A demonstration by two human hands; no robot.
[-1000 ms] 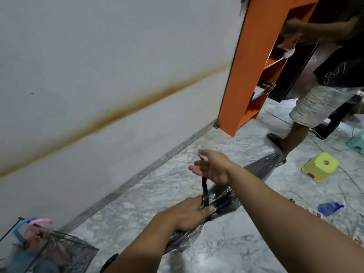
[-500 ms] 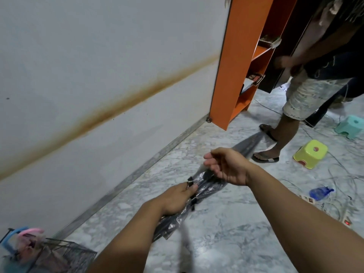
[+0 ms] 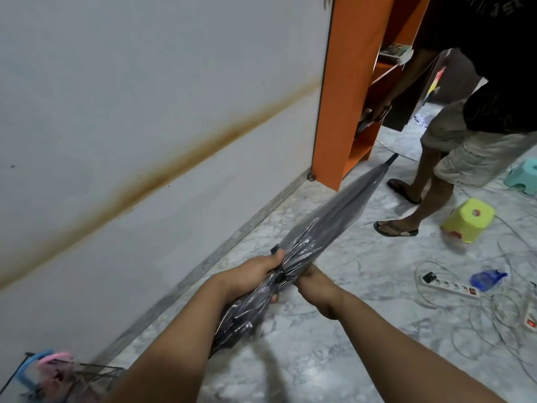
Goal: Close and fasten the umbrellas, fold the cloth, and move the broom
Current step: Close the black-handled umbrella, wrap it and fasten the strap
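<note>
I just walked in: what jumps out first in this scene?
In the middle, the left hand and right hand both grip a closed, shiny dark umbrella, its tip pointing toward an orange shelf at the upper right. A long brown stain slants across the white wall on the left. On the marble floor at right sits a yellow-green stool, next to another person's sandalled feet.

Your two forearms show bare from the bottom edge up to the wrists, with no sleeve, watch, band or glove in sight. Your left hand (image 3: 255,274) and right hand (image 3: 315,287) carry no rings that show.
</note>
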